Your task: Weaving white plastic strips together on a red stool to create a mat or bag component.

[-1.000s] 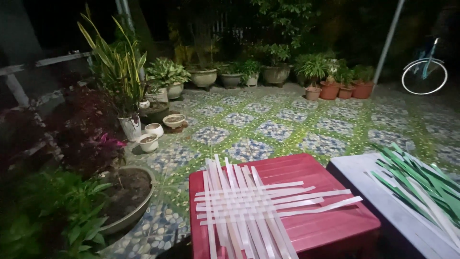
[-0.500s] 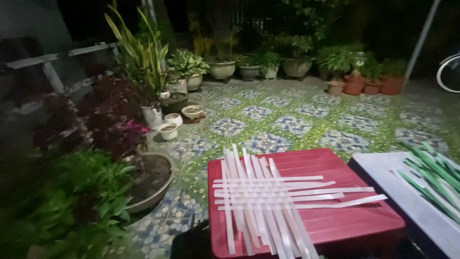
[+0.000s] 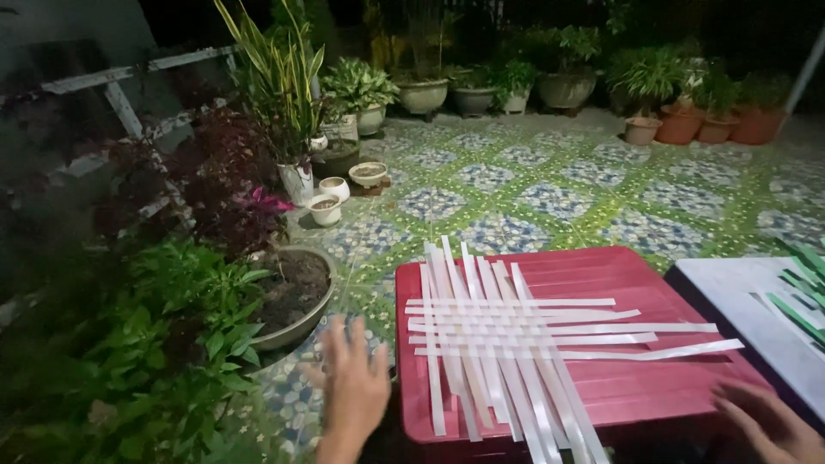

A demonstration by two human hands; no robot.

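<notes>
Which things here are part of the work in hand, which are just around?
In hand:
- woven white strips
- red plastic table under them
- left hand, open beside the table
- right hand, open at the table's corner

Just around:
- green strips on the white board
- potted plants
- small white pots
- tiled floor

A loosely woven mat of flat white strips (image 3: 516,344) lies flat on the red ribbed plastic table (image 3: 619,283). Long strips run lengthwise, fanning past the table's near edge; about five cross them sideways, their right ends reaching toward the table's right edge.
</notes>
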